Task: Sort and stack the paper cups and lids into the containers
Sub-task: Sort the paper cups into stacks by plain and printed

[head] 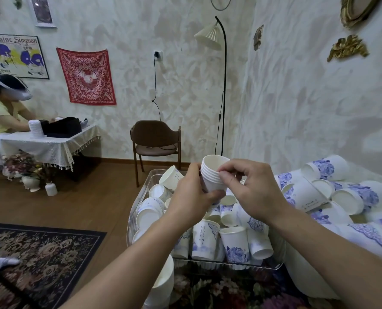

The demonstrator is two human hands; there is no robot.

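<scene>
You are holding a short stack of nested white paper cups (212,175) up in front of you, mouth upward and tilted slightly away. Your left hand (191,194) is wrapping around the lower part of the stack, fingers curled behind it and the thumb crossing its front near the base. Your right hand (250,190) is pinching the rolled rims on the stack's right side, thumb (226,178) pressing the front of the rims and the bent index finger reaching over the top edge.

Directly beneath your fingers, a clear plastic container (141,197) is sitting heaped with loose cups (234,241), some plain white, others printed with blue flowers, lying at every angle. To the right of your right hand, a further pile of blue-flowered cups (346,197) is spreading along the wall. Below your left forearm, part of another white stack (163,284) is showing.

Far beyond your fingers stand a wooden chair (155,143) and a floor lamp (223,85). Off to the left, another person (0,112) is sitting at a cloth-covered table (49,146).
</scene>
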